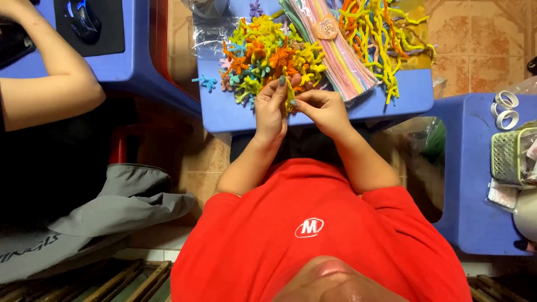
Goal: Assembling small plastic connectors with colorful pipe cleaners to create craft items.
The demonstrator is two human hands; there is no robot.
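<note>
Red cloth fills the near part of the view: the person's shirt (313, 235), with both bare forearms reaching up from it to a blue counter (235, 114). Tan floor tiles (475, 39) show around the furniture. A second blue counter (472, 184) stands to one side, carrying a pale green basket (509, 156) and white tape rolls (506, 109). A third blue surface (131, 61) sits at the other side, bearing a black mat with a dark mouse (84, 22); another person's arm (50, 92) bends across its near edge. Grey fabric (112, 201) lies crumpled on the floor below that arm.

On the middle counter, a flat bundle of pastel stems (335, 56) lies aslant with a small pink tag on it. Beside it sprawls a loose tangle of yellow and orange stems (386, 33). On the other side of the bundle is a heap of small twisted flowers (265, 56) in yellow, orange, green and blue, resting on clear plastic; one blue flower (207, 83) lies apart at the heap's edge.

At the near edge of that counter, both hands meet. The left hand (270, 109) has its grip clenched on a small yellow piece (290, 102), thumb and fingers pinching it. The right hand (324, 109) grasps the same piece from the other side, fingertips touching the left's. The piece is held just above the counter's edge, right beside the flower heap.
</note>
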